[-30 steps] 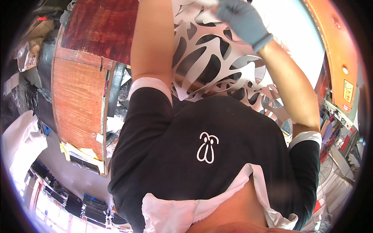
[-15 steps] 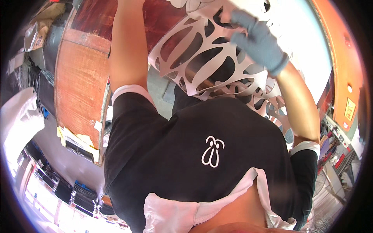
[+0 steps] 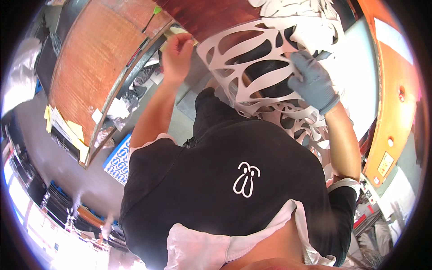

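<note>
A thin white sheet (image 3: 272,82) full of oval and leaf-shaped cut-outs drapes in front of me, its near part hanging in loose folds. My right hand (image 3: 313,82), in a grey glove, is over the sheet's right part. Its thumb and fingers are spread apart, and the bare fingertips are near or against a white strip; firm contact cannot be made out. My left hand (image 3: 177,56) is bare and raised near the wooden tabletop's edge, left of the sheet. Its fingers are loosely curled, with nothing visible in them.
An orange-brown wooden tabletop (image 3: 92,67) stands at left, with papers and plastic bags beneath its edge. A dark red surface (image 3: 211,15) lies beyond the sheet. White cut pieces (image 3: 310,33) are heaped at the far right, beside an orange machine panel (image 3: 390,108).
My left hand has drawn back from the far edge toward me. My right hand has come slightly nearer and stays over the sheet. The view has shifted, showing more of the left tabletop.
</note>
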Demonstrator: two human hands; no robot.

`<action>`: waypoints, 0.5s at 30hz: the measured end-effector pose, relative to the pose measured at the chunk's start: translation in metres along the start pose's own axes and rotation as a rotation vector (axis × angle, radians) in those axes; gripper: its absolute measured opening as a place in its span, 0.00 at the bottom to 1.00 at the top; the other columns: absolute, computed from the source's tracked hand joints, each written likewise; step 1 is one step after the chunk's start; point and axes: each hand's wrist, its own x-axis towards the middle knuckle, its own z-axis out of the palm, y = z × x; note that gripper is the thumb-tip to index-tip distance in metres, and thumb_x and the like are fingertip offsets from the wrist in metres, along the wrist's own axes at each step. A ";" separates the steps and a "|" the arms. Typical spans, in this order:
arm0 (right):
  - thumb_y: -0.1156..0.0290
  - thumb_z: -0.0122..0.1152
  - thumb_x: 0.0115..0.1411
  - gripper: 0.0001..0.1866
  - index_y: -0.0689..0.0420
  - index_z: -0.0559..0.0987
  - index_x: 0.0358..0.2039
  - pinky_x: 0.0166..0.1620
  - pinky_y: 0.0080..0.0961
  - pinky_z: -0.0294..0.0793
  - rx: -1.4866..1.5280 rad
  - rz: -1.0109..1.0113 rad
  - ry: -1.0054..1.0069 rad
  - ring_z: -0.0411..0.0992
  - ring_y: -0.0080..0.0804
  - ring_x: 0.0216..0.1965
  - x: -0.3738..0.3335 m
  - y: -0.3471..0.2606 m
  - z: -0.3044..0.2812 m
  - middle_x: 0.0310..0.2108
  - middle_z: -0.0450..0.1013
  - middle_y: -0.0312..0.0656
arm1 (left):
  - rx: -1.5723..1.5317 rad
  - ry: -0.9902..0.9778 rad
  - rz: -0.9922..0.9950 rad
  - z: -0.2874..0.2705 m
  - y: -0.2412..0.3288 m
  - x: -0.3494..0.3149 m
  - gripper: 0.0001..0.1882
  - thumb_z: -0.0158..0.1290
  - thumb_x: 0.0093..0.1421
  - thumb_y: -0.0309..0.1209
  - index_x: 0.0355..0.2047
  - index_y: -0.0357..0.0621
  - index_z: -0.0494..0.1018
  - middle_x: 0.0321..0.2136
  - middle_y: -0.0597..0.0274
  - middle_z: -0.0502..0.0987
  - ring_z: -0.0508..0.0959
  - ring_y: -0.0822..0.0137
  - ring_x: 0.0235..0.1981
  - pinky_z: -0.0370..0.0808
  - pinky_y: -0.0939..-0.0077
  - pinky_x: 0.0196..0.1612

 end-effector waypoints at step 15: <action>0.84 0.49 0.51 0.21 0.60 0.74 0.47 0.41 0.21 0.69 0.170 0.085 0.299 0.68 0.25 0.37 -0.029 0.046 -0.037 0.39 0.71 0.38 | -0.159 -0.546 -0.225 0.056 0.017 -0.102 0.17 0.51 0.61 0.40 0.42 0.40 0.69 0.27 0.65 0.74 0.73 0.73 0.28 0.70 0.76 0.31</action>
